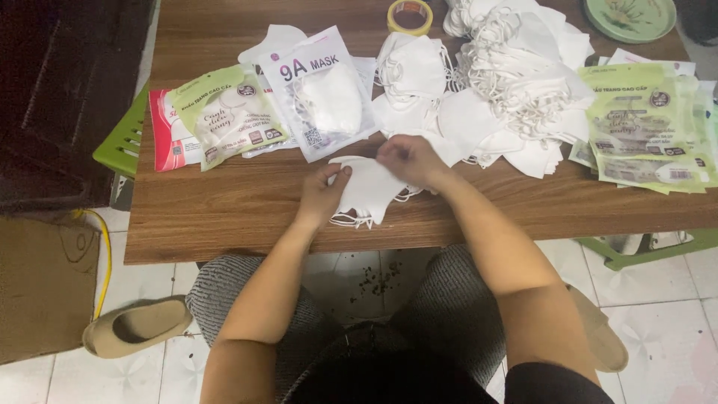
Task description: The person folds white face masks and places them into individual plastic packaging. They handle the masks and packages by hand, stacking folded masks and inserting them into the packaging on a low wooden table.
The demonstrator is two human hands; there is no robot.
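Observation:
Both hands work at the front middle of a brown wooden table (224, 209). My left hand (320, 196) grips the left edge of a small stack of white face masks (368, 193), whose ear loops hang toward the table's front edge. My right hand (407, 158) pinches the top right of the same stack. Just behind the hands lies a clear packet holding a white mask (323, 93). A green-printed packet (228, 116) and a red-edged packet (166, 131) lie to its left.
A big heap of loose white masks (516, 82) covers the back right. A stack of green packets (651, 127) sits at the right edge. A roll of tape (410, 15) and a green plate (630, 18) stand at the back. A green stool (123, 138) stands left.

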